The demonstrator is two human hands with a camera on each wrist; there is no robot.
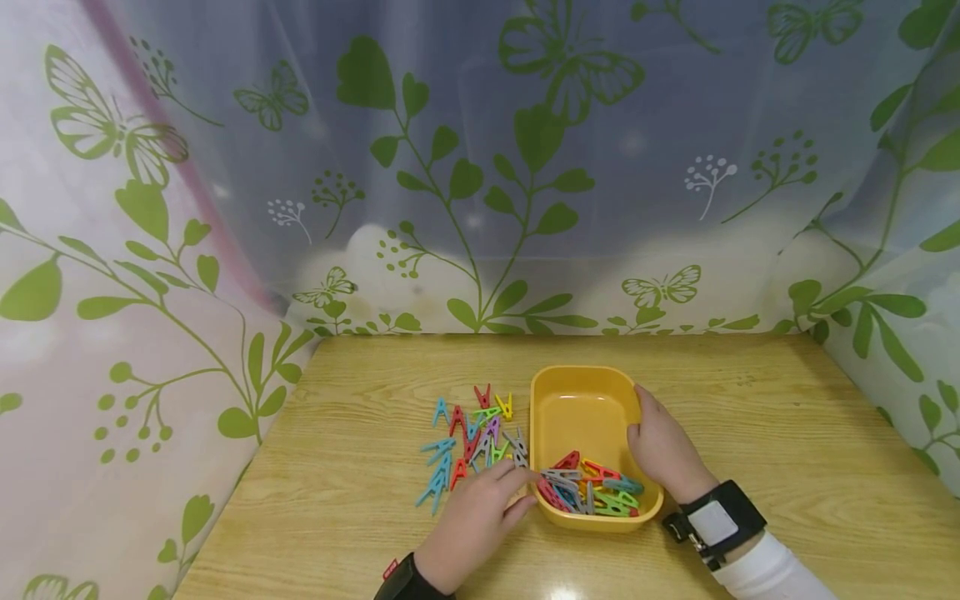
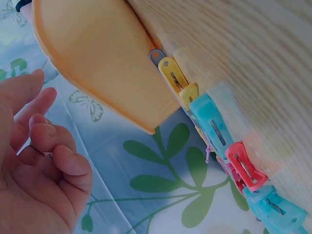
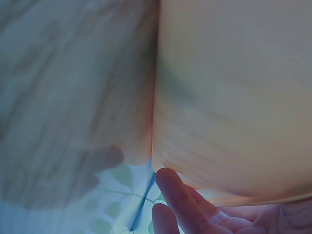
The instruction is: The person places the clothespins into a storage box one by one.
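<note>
A yellow plastic basin (image 1: 585, 425) holds several coloured clothespins (image 1: 588, 492) at its near end. My right hand (image 1: 670, 446) grips the basin's right rim, and in the right wrist view its fingers (image 3: 180, 197) lie along the outer wall (image 3: 234, 122). My left hand (image 1: 483, 512) is at the near left corner of the basin, one fingertip at the rim. In the left wrist view that hand (image 2: 44, 161) has loosely bent fingers with nothing between them, below the basin (image 2: 102, 58). Loose clothespins (image 1: 472, 433) lie left of the basin.
The wooden table (image 1: 337, 467) meets a printed curtain (image 1: 465, 208) with green leaves and butterflies at its back edge, and the curtain also hangs at the left and right. In the left wrist view, blue, red and yellow clothespins (image 2: 209, 119) lie in a row beside the basin.
</note>
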